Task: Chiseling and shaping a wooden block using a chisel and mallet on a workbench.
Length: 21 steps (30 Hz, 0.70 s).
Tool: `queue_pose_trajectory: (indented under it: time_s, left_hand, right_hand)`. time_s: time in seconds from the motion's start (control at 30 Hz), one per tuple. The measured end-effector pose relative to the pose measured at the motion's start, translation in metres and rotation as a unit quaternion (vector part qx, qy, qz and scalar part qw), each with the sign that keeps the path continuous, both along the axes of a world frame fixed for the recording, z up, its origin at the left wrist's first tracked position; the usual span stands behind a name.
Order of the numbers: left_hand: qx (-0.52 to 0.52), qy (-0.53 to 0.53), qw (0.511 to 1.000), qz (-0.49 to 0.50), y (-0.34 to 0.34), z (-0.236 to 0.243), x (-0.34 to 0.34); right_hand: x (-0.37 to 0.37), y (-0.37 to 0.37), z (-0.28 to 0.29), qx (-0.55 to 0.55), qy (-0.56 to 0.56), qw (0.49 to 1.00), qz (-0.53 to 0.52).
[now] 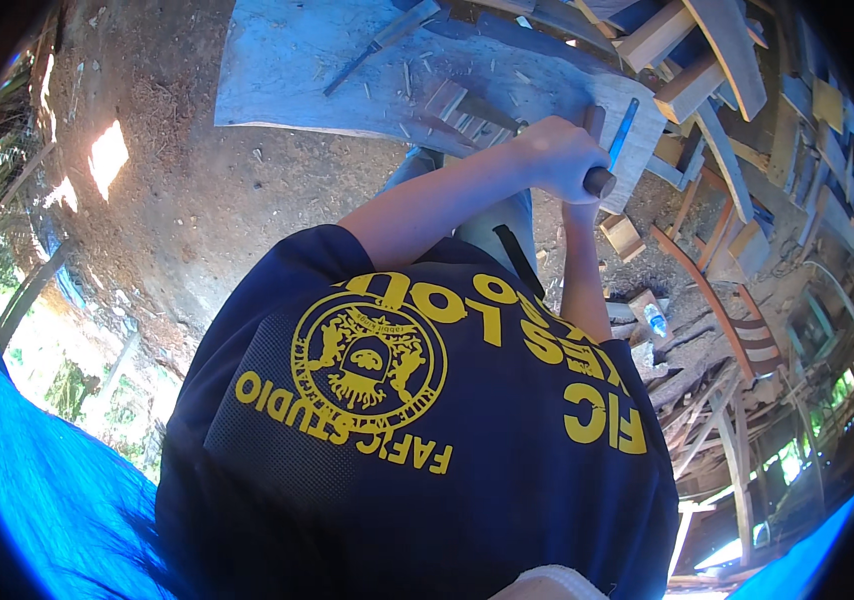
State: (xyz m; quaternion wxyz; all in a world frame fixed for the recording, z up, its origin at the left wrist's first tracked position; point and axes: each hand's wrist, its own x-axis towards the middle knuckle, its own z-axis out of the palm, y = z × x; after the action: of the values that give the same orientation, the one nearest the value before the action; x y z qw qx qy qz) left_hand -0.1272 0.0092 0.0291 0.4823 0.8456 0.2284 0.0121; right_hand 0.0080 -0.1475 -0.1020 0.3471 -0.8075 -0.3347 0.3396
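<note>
In the head view my left hand (554, 160) is closed around a brown round wooden handle (599, 182), whose end pokes out below my fingers. My right hand (579, 212) is just behind and below it, mostly hidden, so its grip is unclear. Both are over the right end of a pale wooden work board (287, 70). A long narrow tool with a bright blue sheen (623, 132) lies right of my hands. A slatted wooden piece (467, 118) is left of them, and a long thin tool (377, 50) lies farther back on the board.
Stacked offcuts and planks (707, 90) crowd the right side. A reddish curved chair frame (707, 300) and a plastic bottle (655, 322) are among the scraps there. Dirt floor (147, 230) with wood shavings lies to the left, and my legs (507, 215) are below the board.
</note>
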Motion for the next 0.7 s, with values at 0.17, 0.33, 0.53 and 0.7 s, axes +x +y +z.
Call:
queue_pose_trajectory:
  time_s: [0.17,0.33,0.53,0.7]
  left_hand:
    - [0.002,-0.011,1.0,-0.007,-0.002,0.0,0.001]
    - [0.0,0.005,1.0,-0.027,-0.001,0.002,-0.001]
    - [-0.004,-0.01,1.0,-0.012,-0.005,0.0,-0.002]
    - [-0.007,-0.014,1.0,0.005,-0.004,-0.004,-0.002]
  right_hand:
    - [0.019,-0.016,-0.023,-0.029,0.049,0.998,-0.041]
    - [0.027,-0.02,-0.019,-0.011,0.096,0.994,-0.043]
    - [0.019,-0.014,0.025,-0.116,0.177,0.968,-0.134]
    - [0.012,-0.003,0.106,-0.027,0.221,0.96,-0.172]
